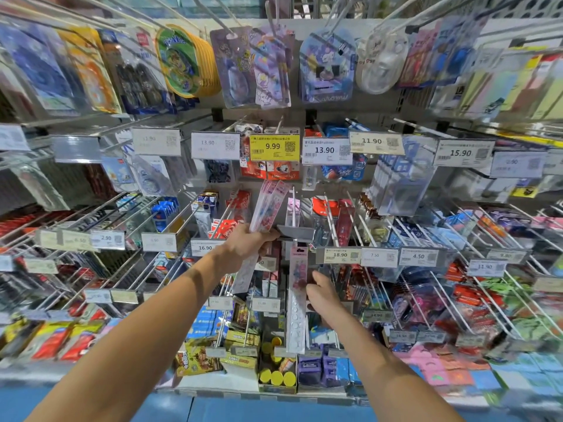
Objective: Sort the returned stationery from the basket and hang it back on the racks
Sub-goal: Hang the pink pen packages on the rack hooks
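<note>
My left hand (248, 246) grips a bundle of long pink stationery packs (268, 208) that slant up to the right in front of the racks. One long pink and white pack (297, 296) hangs upright from a hook (293, 208) under a flipped-up grey price tag (295, 232) in the middle. My right hand (321, 295) holds this hanging pack at its right edge, fingers curled at its side. No basket is in view.
Wire hooks with hanging stationery fill the whole wall. Price tags read 16.90 (205, 247), 18.90 (339, 255) and 9.99 (273, 146). Boxes and yellow round items (276, 377) stand on the bottom shelf.
</note>
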Motion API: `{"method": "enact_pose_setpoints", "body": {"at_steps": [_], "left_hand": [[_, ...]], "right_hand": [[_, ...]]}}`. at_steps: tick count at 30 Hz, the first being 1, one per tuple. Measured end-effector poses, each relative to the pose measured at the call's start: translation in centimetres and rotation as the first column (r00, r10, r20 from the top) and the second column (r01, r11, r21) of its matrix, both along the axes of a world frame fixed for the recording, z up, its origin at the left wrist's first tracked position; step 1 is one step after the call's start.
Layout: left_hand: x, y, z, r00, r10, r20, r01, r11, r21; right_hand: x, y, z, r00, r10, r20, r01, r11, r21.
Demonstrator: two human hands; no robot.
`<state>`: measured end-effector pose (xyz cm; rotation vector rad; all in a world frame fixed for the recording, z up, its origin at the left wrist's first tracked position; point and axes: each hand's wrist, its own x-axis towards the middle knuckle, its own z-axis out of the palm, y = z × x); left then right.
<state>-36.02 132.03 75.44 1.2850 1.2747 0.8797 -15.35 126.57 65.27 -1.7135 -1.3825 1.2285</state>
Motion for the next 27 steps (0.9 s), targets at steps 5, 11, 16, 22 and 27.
{"method": "enact_pose_setpoints", "body": {"at_steps": [5, 11, 16, 22, 27], "left_hand": [[0.3, 0.0, 0.1, 1.000, 0.017, -0.008, -0.017, 1.000, -0.006], [0.3, 0.0, 0.1, 1.000, -0.008, -0.026, 0.008, 1.000, -0.002], [0.4, 0.0, -0.2, 1.000, 0.005, 0.012, -0.005, 1.000, -0.002], [0.0, 0.4, -0.1, 0.997, -0.047, -0.059, 0.047, 0.999, 0.008], [0.0, 0.3, 0.1, 0.997, -0.045, -0.062, 0.046, 0.999, 0.010]], "right_hand": [[-0.1, 0.8, 0.3, 0.999, -0.033, -0.006, 0.033, 0.999, -0.007], [-0.4, 1.4, -0.4, 1.000, -0.021, 0.001, 0.021, 0.999, -0.042], [-1.3, 2.7, -1.6, 0.997, -0.070, 0.040, 0.072, 0.997, -0.038], [-1.8, 5.3, -2.0, 0.982, -0.147, 0.122, 0.162, 0.979, -0.123], [-1.3, 7.6, -2.4, 0.961, -0.152, 0.231, 0.204, 0.953, -0.223]]}}
